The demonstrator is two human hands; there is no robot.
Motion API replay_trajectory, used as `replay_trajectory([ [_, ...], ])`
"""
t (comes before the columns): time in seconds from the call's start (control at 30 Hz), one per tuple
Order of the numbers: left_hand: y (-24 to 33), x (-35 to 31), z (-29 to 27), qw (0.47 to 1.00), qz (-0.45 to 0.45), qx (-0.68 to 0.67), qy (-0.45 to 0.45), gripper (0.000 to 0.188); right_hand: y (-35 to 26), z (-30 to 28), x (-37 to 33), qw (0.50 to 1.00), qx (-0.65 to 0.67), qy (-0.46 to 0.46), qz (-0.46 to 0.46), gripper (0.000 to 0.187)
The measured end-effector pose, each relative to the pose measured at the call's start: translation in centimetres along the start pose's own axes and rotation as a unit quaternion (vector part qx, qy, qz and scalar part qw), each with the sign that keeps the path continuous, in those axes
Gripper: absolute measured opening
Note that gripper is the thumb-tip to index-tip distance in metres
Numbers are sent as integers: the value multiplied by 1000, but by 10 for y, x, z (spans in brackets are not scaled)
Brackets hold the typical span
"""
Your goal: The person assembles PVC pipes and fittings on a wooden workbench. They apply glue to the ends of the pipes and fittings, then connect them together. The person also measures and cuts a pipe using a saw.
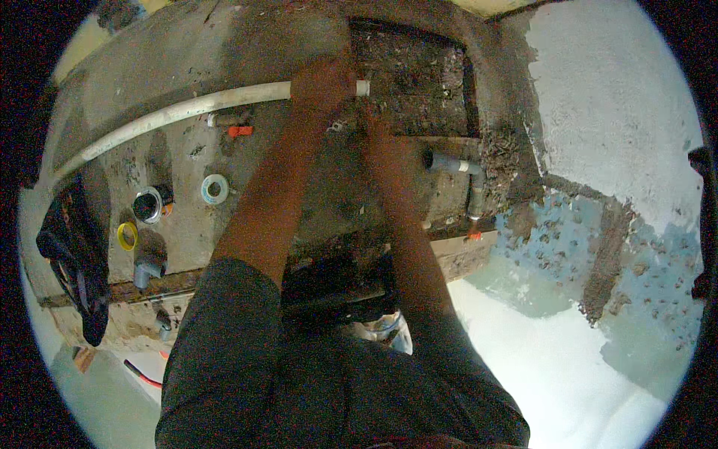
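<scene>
A long white pipe (194,106) runs across the grey surface from the far left, its right end near the top middle. Around it, close to that end, my left hand (318,84) is closed. My right hand (363,101) is beside the pipe's end, dark and smeared, so its fingers cannot be made out. Below the pipe lies a small fitting with a red handle (240,131). Nearer to me are a roll of white tape (215,189), a dark can with a silvery rim (148,205), a yellow ring (127,236) and a grey pipe fitting (150,268).
A rough square recess (419,82) opens beyond the pipe's end. To the right, a grey elbow pipe (452,162) sticks up by the wall (613,97). Black cloth or a bag (86,254) hangs over the left edge. A red-and-black rod (142,373) lies below.
</scene>
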State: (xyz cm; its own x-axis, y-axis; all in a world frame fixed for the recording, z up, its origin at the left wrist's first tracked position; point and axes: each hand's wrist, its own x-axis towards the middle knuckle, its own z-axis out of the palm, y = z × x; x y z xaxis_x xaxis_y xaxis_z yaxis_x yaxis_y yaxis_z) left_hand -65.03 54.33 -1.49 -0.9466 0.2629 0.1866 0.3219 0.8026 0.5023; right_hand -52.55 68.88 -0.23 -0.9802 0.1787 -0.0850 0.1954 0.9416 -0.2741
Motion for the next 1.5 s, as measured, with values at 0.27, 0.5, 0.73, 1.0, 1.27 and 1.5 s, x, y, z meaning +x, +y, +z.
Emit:
replay_trajectory([
  [0.27, 0, -3, 2, 999, -7, 17, 41, 30, -9, -11, 13, 1000, -15, -6, -13, 23],
  [0.5, 2, -5, 2, 995, 11, 18, 99, 30, -5, -13, -21, 1000, -4, -12, -5, 23],
  [0.73, 11, -4, -8, 998, -48, 28, 26, 28, -18, -16, 17, 1000, -4, -9, -21, 23],
  [1.0, 17, 4, -16, 995, -46, 37, -80, 31, -16, -16, 19, 1000, -2, -6, -3, 22],
  [1.27, 24, -6, -30, 999, -28, 34, -14, 33, -10, -15, -18, 999, 18, -25, 12, 22],
  [1.5, 30, -5, -17, 993, -85, 79, 32, 38, -16, -7, 18, 1000, 17, -23, -1, 22],
])
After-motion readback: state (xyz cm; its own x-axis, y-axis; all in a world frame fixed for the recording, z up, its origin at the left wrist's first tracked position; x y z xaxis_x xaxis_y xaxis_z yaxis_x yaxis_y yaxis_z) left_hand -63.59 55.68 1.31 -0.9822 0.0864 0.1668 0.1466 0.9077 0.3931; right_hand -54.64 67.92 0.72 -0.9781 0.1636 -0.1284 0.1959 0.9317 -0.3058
